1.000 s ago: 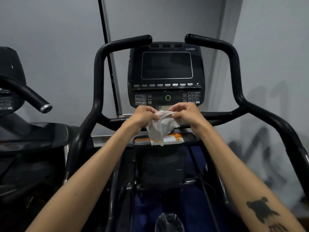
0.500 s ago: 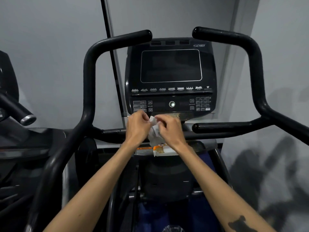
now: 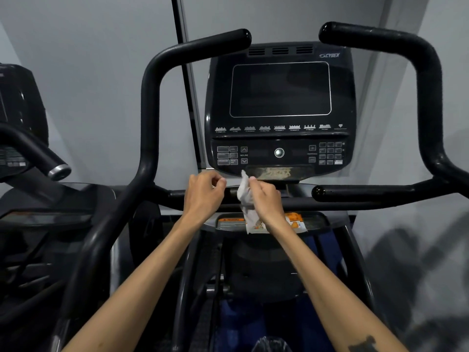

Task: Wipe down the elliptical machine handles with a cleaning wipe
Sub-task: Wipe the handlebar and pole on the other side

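A white cleaning wipe (image 3: pixel 245 193) hangs crumpled from my right hand (image 3: pixel 265 199), which pinches it just below the console. My left hand (image 3: pixel 204 193) is beside it, a small gap away, fingers curled with nothing visible in them. Both hands hover in front of the short black centre grip bars (image 3: pixel 355 193). The tall left handle (image 3: pixel 149 102) curves up and inward at the left; the tall right handle (image 3: pixel 429 97) does the same at the right. Neither hand touches a handle.
The black console (image 3: pixel 280 90) with a dark screen faces me. An orange and white wipe packet (image 3: pixel 294 222) lies on the tray (image 3: pixel 317 218) below the hands. A second machine (image 3: pixel 28 153) stands at the left. A grey wall is behind and at the right.
My left hand has let go of the wipe and moved slightly left; the wipe now hangs from my right hand alone. The view has come closer to the console.
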